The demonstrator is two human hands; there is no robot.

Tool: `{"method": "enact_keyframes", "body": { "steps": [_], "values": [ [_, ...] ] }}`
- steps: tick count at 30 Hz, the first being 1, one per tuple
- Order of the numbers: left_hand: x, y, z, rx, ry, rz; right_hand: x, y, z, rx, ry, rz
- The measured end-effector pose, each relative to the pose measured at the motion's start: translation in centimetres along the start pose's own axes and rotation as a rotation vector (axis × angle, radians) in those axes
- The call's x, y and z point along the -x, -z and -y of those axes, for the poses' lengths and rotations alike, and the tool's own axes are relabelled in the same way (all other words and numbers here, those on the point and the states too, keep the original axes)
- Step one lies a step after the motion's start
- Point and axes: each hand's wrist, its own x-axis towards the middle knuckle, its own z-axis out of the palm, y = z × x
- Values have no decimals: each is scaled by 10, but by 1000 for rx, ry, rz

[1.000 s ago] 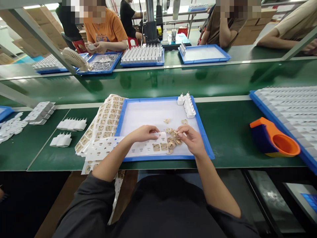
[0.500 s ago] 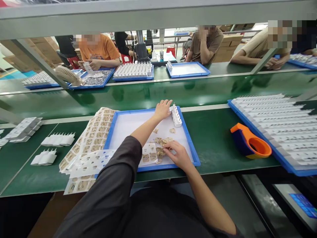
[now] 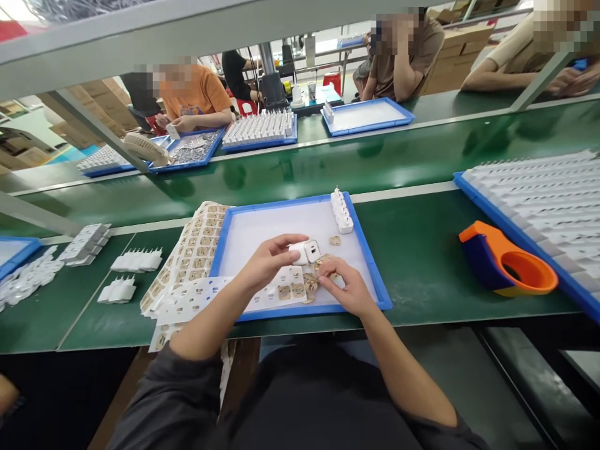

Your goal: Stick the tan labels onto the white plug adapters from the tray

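My left hand [image 3: 269,257] is closed around a white plug adapter [image 3: 305,251], held just above the blue-rimmed white tray [image 3: 365,250]. My right hand [image 3: 344,284] rests on the tray beside it, fingers pinched at a small tan sticker from the loose pile [image 3: 312,282]; what it pinches is too small to name. A short row of white adapters [image 3: 342,211] stands at the tray's far right corner. A sticker backing sheet [image 3: 290,290] lies under my left wrist.
Sticker sheets [image 3: 199,244] fan out left of the tray. White adapters [image 3: 137,259] lie in groups further left. An orange and blue tape dispenser [image 3: 509,265] sits right, before a big tray of white parts [image 3: 544,194]. Other people work across the green conveyor [image 3: 328,162].
My left hand reached to the adapter row at the tray's far corner, took one white adapter, and brought it back to the middle. My right hand stayed at the sticker pile.
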Motion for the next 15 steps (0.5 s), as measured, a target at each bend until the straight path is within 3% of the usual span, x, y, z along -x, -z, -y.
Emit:
{"method": "enact_keyframes", "body": {
  "steps": [3,6,15],
  "values": [
    [31,-5,22,106,9,-89,-1,-9,11,-200,-30,26],
    [37,-12,46,83,-56,-180,0,-22,23,-314,-75,15],
    [45,-17,77,-365,-354,-270,4,-27,24,-286,-277,-184]
  ]
}}
